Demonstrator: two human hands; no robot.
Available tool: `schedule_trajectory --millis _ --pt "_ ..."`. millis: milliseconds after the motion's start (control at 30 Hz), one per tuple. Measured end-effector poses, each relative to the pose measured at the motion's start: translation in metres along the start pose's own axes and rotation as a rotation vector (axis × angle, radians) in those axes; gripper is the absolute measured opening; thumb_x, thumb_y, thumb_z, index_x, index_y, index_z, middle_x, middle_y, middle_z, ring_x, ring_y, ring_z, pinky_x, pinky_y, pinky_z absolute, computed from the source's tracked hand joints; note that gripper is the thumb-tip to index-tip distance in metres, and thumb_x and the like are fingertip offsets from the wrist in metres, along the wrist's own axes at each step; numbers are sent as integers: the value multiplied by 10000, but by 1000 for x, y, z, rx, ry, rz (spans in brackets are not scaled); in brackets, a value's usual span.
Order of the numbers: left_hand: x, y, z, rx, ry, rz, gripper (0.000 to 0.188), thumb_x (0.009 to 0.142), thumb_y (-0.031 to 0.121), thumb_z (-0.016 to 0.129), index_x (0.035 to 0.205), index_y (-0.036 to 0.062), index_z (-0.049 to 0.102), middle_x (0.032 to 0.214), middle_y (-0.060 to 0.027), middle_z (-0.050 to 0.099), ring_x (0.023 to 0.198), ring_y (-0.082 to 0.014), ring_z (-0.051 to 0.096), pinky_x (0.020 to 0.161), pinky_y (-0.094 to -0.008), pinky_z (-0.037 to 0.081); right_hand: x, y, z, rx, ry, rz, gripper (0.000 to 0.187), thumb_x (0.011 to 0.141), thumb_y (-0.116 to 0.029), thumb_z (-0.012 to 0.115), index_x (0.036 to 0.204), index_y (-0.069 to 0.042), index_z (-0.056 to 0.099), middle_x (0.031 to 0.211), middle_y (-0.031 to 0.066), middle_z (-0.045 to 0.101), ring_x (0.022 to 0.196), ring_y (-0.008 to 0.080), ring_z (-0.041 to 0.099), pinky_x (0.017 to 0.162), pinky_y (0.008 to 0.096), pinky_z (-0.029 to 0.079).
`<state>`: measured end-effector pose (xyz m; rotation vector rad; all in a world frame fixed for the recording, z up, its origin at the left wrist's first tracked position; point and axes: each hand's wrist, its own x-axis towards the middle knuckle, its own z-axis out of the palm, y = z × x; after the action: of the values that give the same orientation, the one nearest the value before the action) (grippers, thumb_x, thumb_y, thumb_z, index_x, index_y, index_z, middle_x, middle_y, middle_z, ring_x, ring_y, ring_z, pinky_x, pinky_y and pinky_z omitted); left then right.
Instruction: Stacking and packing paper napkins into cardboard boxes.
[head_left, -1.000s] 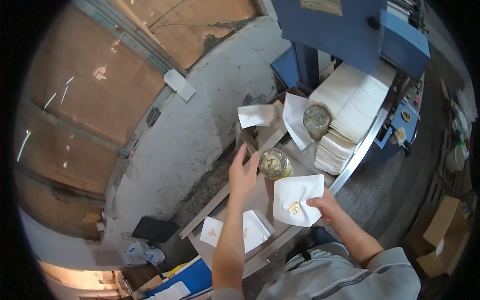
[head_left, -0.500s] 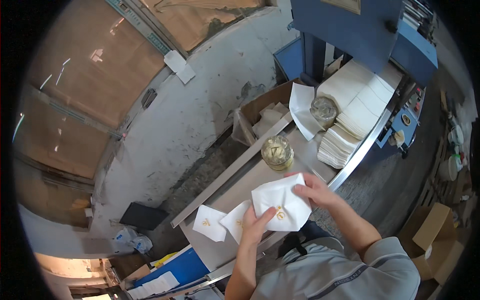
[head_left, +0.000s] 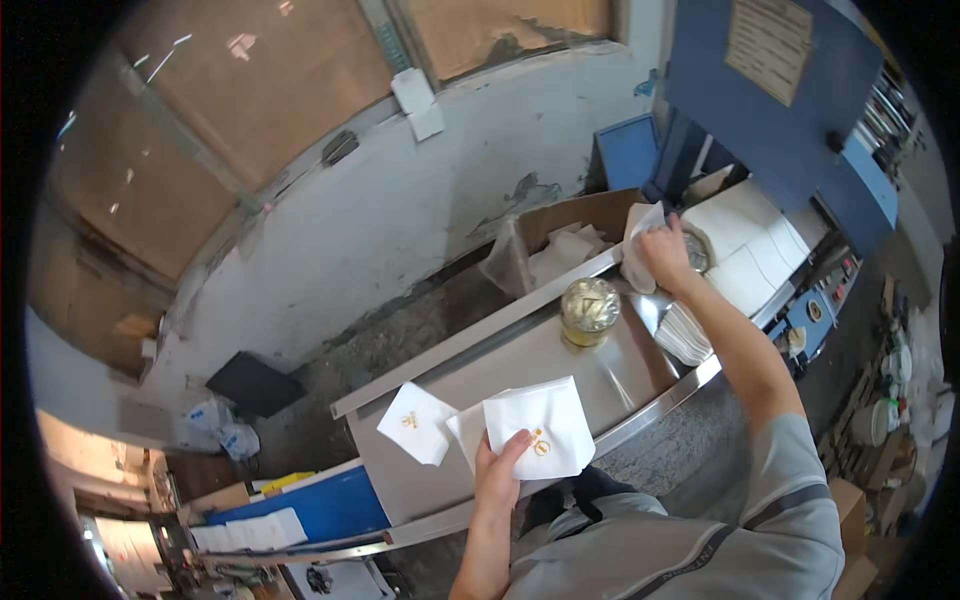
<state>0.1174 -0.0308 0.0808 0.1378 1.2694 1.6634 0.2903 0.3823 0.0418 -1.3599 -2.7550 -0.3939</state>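
Observation:
White paper napkins [head_left: 545, 410] with a small gold print are held in my left hand [head_left: 497, 472], its thumb on top, above the near edge of the metal conveyor tray [head_left: 480, 370]. Another printed napkin [head_left: 415, 424] lies flat to their left, and one more peeks out beneath the held ones. My right hand [head_left: 664, 255] reaches to the far right and grips a loose white sheet [head_left: 634, 266], which bends upward. Just beside that hand is a clear glass weight-like jar [head_left: 695, 252], partly hidden. A similar jar [head_left: 590, 308] with yellowish contents stands mid-tray.
Stacked white napkins [head_left: 745, 240] fan out beneath the blue machine [head_left: 770, 110], with a smaller stack [head_left: 682, 336] in front. Behind the tray's raised rail sits a cardboard box [head_left: 590, 213] holding crumpled paper. A blue panel [head_left: 375, 500] adjoins the left end.
My right hand has let go of the held napkins and moved far right to the loose sheet. My left hand keeps the napkins, slightly lower. The view has shifted.

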Motion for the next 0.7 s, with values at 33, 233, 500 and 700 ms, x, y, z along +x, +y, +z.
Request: schedule_trajectory --millis 33,233,500,700 --pt "1 1 -2 -63 -26 -17 504 868 70 685 1313 -34 472 1171 -119 623 1047 -211 627 909 -337 519 3 7 -3 34 48 -28 115 822 -100 576 894 -90 666 936 139 700 898 312 682 1064 559 354" --pt "6 0 -16 -243 -57 -84 514 892 115 640 1348 -27 450 1222 -131 607 1098 -250 619 944 -390 510 47 6 -74 406 757 29 536 831 -118 673 1320 -14 478 1099 261 619 1036 409 598 884 472 492" --pt "13 11 -14 -260 -263 -107 576 903 231 620 1372 -38 420 1237 -173 598 1118 -296 616 964 -424 509 -131 -134 -86 2123 -524 76 678 992 -479 493 1487 -46 324 1387 141 520 1279 246 507 1053 386 429" --pt "33 4 10 308 -221 26 605 834 134 749 1332 -43 454 1188 -143 623 1063 -204 629 913 -333 515 -171 -144 -82 2531 -687 208 759 983 -627 334 1452 -34 401 1390 134 524 1272 255 515 1078 389 401"
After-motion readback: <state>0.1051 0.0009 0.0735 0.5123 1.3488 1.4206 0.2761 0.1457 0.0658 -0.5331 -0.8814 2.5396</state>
